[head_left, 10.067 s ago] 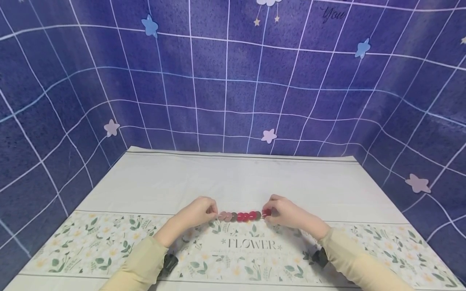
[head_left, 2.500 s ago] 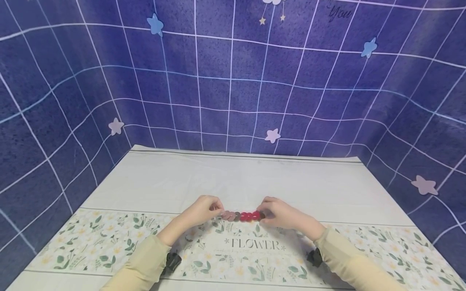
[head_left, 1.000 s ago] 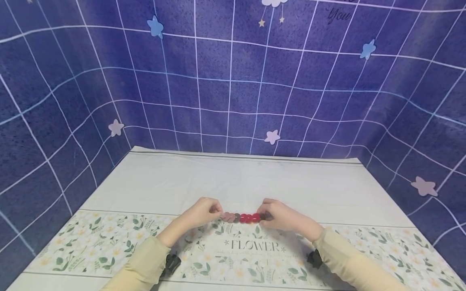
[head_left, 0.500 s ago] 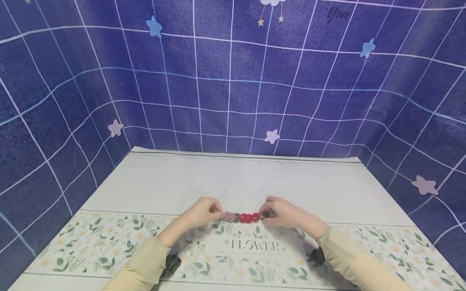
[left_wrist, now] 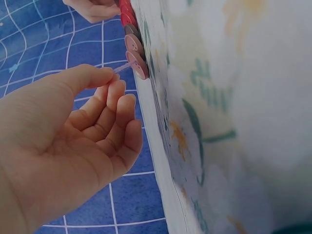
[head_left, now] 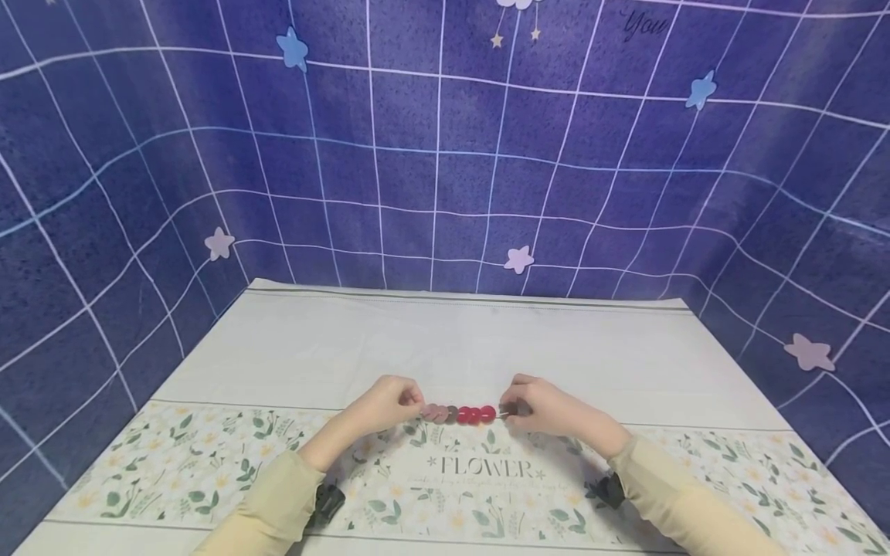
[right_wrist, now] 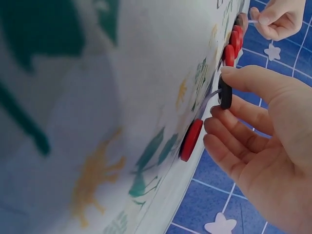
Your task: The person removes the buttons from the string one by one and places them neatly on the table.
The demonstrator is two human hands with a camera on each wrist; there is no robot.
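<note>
A row of buttons threaded on a pale, thin cord runs between both hands, just above or on the cloth; I cannot tell which. My left hand (head_left: 385,403) pinches the cord (left_wrist: 123,68) at its left end, next to a pinkish button (left_wrist: 137,64). From there the row goes pinkish, dark, then red (head_left: 475,415). My right hand (head_left: 545,405) grips a dark button (right_wrist: 225,92) between thumb and fingers, slightly apart from the red ones. The cord passes through it toward a lone red button (right_wrist: 191,140), which the right hand hides in the head view.
A white cloth (head_left: 334,340) covers the table, with a flowered band bearing the printed word FLOWER (head_left: 487,466). A blue gridded curtain (head_left: 403,177) with star shapes stands behind and at both sides. Dark wrist straps (head_left: 328,503) show below the sleeves.
Over the last second my right hand has shifted slightly right, leaving a small gap beside the red buttons. Ten seconds ago it was at a red button, with the dark one next to the row.
</note>
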